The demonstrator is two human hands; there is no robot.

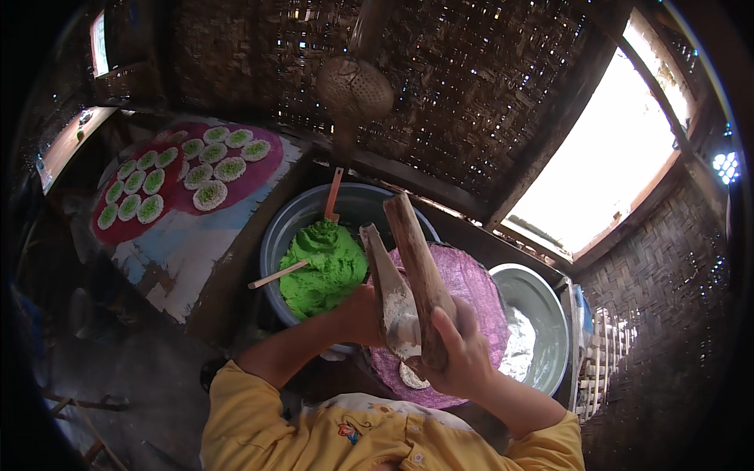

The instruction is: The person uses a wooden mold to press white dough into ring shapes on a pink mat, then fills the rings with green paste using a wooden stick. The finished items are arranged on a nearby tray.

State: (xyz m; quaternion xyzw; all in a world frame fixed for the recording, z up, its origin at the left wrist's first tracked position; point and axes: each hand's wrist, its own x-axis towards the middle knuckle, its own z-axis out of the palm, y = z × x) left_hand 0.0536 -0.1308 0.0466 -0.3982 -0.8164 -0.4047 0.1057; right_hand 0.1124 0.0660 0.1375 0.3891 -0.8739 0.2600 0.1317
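Note:
A wooden hand press with two thick bars (416,267) stands tilted over a round pink cloth-covered tray (479,302). My right hand (465,355) is closed round the lower part of the right bar, thumb pointing up along it. On the other side, my left hand (361,315) grips the left bar, its fingers mostly hidden behind the wood. Pale dough smears the inner face of the left bar. Below the press, a whitish lacy disc (413,375) lies on the pink cloth, partly covered by the press and my right hand.
Left of the tray, a grey basin (275,228) holds bright green dough (326,267), a reddish spatula (334,196) and a wooden stick (276,275). A grey-green basin (556,337) with white paste stands right. Several green-and-white lacy discs (210,195) lie on pink rounds at far left.

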